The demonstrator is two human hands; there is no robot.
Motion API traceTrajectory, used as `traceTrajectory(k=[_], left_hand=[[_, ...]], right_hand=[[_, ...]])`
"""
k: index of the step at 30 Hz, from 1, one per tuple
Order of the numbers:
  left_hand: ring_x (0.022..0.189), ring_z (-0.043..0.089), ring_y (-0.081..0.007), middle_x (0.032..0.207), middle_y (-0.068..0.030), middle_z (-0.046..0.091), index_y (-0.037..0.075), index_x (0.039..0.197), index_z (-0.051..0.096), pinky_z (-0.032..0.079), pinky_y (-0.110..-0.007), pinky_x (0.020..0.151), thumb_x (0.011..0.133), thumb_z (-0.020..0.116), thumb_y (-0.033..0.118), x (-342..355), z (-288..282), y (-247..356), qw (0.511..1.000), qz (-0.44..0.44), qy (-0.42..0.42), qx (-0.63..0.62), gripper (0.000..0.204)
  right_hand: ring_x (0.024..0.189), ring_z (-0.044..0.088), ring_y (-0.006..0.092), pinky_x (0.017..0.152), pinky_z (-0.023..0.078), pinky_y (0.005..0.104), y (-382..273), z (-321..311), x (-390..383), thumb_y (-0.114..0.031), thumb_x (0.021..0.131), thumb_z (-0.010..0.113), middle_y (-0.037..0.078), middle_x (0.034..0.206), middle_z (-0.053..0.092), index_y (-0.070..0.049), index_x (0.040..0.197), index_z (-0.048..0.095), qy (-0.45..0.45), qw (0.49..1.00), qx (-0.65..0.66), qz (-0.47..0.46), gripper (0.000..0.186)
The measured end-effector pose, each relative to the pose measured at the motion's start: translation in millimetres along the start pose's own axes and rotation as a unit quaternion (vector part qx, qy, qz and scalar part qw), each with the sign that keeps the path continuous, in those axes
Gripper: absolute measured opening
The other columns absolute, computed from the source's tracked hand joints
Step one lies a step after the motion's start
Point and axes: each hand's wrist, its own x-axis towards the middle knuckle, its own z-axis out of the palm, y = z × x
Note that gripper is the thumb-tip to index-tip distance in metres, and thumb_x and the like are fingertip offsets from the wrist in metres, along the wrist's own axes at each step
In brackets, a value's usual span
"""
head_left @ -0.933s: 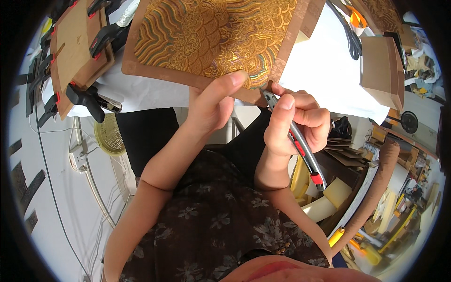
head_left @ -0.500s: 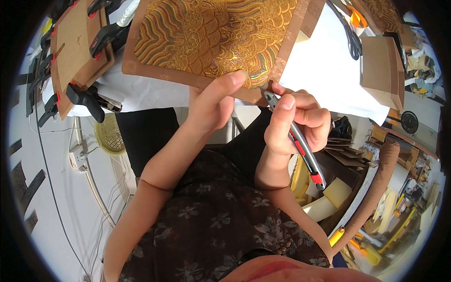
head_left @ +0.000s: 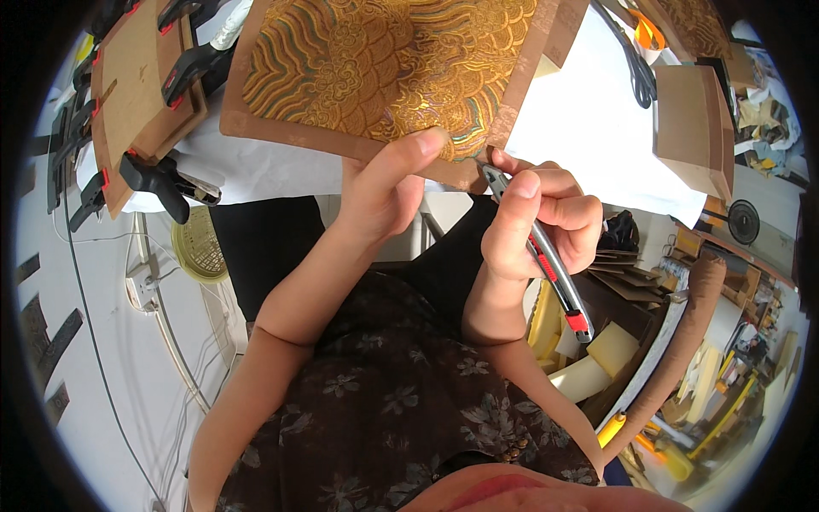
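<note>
A brown-bordered gold brocade panel (head_left: 367, 77) tilts, a silver utility knife (head_left: 563, 288) slanting at its near right corner.

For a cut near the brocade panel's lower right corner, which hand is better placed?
Probably the right hand: it holds the cutter, tip near that corner. The left hand grips the brocade panel by its edge.

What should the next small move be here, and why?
Probably a short, careful knife stroke at the brown border: the right hand holds the utility knife with its tip near the brocade panel's lower right corner, while the left hand grips the lower edge.
</note>
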Motion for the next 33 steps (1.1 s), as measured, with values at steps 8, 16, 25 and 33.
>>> traceTrajectory(k=[8,16,25,33], left_hand=[[0.1,0.059,-0.0204,0.111,-0.0087,0.058,-0.002,0.122,0.047,0.049,-0.036,0.089,0.08,0.057,0.005,-0.5,-1.6,0.0,1.0,-0.009,0.003,-0.001,0.044],[0.102,0.058,-0.0202,0.112,-0.0086,0.058,-0.001,0.123,0.047,0.048,-0.036,0.09,0.081,0.057,0.006,0.3,-1.4,0.0,1.0,-0.007,-0.005,0.004,0.044],[0.102,0.058,-0.02,0.112,-0.0086,0.058,-0.001,0.123,0.048,0.048,-0.037,0.091,0.081,0.057,0.005,0.1,-1.0,0.8,1.0,-0.01,-0.01,0.001,0.043],[0.106,0.056,-0.02,0.114,-0.0078,0.058,-0.001,0.124,0.047,0.045,-0.037,0.093,0.081,0.057,0.003,0.7,-4.7,-2.4,1.0,0.002,-0.001,0.006,0.045]], right_hand=[[0.056,0.064,0.0172,0.061,0.059,0.0343,2.1,0.9,2.2,0.003,0.08,0.068,0.012,0.059,0.061,-0.005,0.069,0.039,0.001,1.0,0.007,-0.026,0.032],[0.056,0.064,0.0168,0.061,0.059,0.0344,3.0,1.4,1.4,0.003,0.08,0.068,0.012,0.059,0.061,-0.004,0.068,0.039,0.01,0.999,0.028,-0.026,0.032],[0.055,0.064,0.0172,0.06,0.059,0.0347,3.7,1.6,1.2,0.003,0.08,0.068,0.012,0.059,0.061,-0.004,0.069,0.038,0.011,0.999,0.024,-0.032,0.033],[0.056,0.065,0.018,0.061,0.059,0.0342,2.7,1.8,0.7,0.002,0.08,0.068,0.012,0.059,0.061,-0.005,0.069,0.039,0.006,0.999,0.015,-0.034,0.032]])
